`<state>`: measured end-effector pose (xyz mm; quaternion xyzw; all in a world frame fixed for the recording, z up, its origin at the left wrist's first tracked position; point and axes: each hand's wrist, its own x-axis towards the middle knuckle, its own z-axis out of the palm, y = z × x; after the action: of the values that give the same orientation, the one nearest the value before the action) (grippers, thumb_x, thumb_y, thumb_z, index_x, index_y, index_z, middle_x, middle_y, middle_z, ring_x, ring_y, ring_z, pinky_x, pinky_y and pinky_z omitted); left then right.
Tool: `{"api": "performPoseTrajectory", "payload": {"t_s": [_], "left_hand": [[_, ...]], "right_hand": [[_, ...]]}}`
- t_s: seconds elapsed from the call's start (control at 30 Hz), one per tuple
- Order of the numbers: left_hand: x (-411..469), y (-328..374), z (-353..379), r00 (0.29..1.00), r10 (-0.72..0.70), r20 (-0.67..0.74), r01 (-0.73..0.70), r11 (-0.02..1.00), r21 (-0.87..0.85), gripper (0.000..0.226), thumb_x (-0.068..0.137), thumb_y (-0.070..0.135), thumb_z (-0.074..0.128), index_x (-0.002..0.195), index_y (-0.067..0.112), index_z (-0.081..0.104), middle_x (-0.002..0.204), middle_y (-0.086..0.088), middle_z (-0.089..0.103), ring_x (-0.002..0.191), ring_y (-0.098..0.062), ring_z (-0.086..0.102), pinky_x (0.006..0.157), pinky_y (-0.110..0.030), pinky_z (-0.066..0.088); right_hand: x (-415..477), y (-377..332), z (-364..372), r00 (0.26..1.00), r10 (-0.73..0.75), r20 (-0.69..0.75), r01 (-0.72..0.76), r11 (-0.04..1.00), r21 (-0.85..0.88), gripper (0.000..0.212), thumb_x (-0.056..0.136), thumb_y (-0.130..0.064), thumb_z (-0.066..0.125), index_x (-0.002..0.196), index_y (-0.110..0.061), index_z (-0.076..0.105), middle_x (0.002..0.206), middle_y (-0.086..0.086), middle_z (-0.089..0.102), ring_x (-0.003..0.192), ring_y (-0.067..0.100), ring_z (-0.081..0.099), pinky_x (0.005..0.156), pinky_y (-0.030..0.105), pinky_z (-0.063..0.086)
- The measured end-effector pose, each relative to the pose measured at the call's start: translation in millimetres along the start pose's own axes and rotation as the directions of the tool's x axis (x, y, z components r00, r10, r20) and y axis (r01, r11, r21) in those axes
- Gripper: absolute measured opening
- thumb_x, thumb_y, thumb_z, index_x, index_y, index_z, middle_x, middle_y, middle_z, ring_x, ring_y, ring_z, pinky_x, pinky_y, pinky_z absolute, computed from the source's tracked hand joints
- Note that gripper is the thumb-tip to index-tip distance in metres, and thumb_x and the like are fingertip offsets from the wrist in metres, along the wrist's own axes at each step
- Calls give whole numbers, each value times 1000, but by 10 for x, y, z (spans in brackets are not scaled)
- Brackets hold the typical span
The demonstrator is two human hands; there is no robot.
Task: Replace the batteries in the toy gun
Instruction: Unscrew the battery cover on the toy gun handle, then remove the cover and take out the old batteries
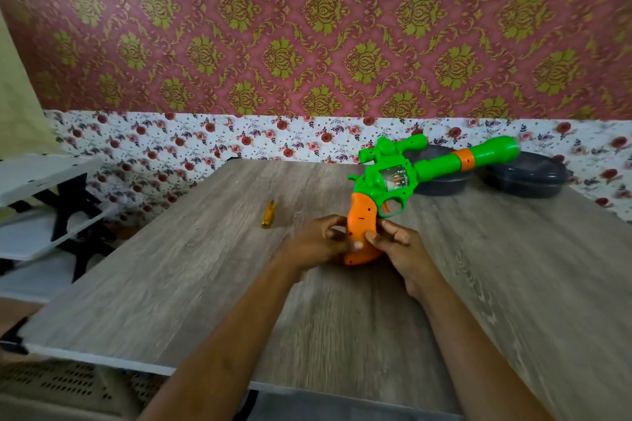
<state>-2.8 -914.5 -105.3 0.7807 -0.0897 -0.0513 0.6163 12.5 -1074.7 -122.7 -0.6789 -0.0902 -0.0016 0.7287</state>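
a: where is the toy gun point(410, 174)?

b: over the far half of the table point(205, 284). it is green with an orange grip point(359, 219). the barrel slants up and away to the right, and the butt of the grip is down near the table top.

a: and the hands?

b: both are on the gun's grip, close together. the left hand point(318, 243) curls round it from the left, and the right hand point(400, 246) curls round it from the right. both thumbs press on the orange face toward the camera. the frame is a little blurred there, so i cannot tell whether any cover on the grip is loose.

a: what else lies around the gun?

b: a small yellow thing point(268, 214) lies on the table to the left of the gun, apart from it. i cannot tell what it is. behind the gun's barrel sit two dark round dishes point(526, 178), side by side at the table's far edge. well to the left of the gun, off the table, stands a white shelf point(44, 174) with black brackets. patterned wallpaper point(307, 27) rises behind the gun.
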Motion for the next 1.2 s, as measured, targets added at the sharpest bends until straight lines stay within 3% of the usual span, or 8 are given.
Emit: {"api": "performPoseTrajectory", "payload": {"t_s": [0.1,0.23,0.33,0.53,0.77,0.93,1.07,1.2], "left_hand": [[-11,-74,-16,998,60,-17,-60,998,-12,37,84,14,69,120,13,59,114,-12,66,104,-23,64,86,-34,56],[-41,-108,-44,999,52,13,-50,993,-104,34,88,11,63,122,10,56,115,-9,65,98,-16,64,73,-19,54],[-22,-143,-32,999,10,47,-2,985,-174,36,88,13,63,123,12,56,118,-9,66,107,-21,63,89,-32,54],[-26,-150,-27,994,29,110,-9,985,-171,29,91,7,56,120,12,56,110,-2,68,97,-10,67,85,-27,56],[-20,-137,-65,989,20,147,11,977,-211,35,94,2,49,124,19,52,122,-9,61,109,-22,62,87,-34,56],[-30,-31,-190,987,-32,-160,-12,963,-269,31,91,-4,53,119,9,56,108,-11,64,91,-21,64,75,-29,58],[38,-143,-302,803,182,-567,-145,983,109,25,89,-1,58,111,10,64,91,-4,67,88,-20,63,81,-40,53],[182,-82,-286,708,425,-564,-84,844,530,25,93,5,52,113,9,66,90,-7,68,75,-20,60,60,-14,42]], "right_hand": [[-14,0,18,1000,-7,14,7,999,37,40,86,-2,58,126,-5,55,115,7,63,103,14,58,86,17,48],[12,-15,23,995,67,80,-83,973,216,31,86,-11,57,116,-12,62,112,9,67,104,20,61,95,37,47],[39,-43,11,987,34,157,-85,939,332,32,73,-20,65,104,-16,64,93,-2,73,89,12,66,77,28,55],[89,30,0,998,19,66,-32,979,200,29,85,-12,60,113,-19,60,115,9,66,111,26,60,100,47,45],[105,16,-20,999,5,45,-15,975,220,27,88,-6,56,111,-18,60,108,7,67,106,27,60,97,44,46],[115,24,-90,999,29,-22,-24,974,224,23,88,-4,56,106,-15,63,91,-1,68,85,14,63,77,33,52],[131,43,-105,997,59,-40,-48,972,231,18,87,-5,58,93,-21,65,79,-6,72,82,15,64,82,37,52],[155,61,-92,998,48,-47,-35,965,259,18,87,-4,57,100,-15,64,86,0,69,81,16,64,84,39,51]]}}
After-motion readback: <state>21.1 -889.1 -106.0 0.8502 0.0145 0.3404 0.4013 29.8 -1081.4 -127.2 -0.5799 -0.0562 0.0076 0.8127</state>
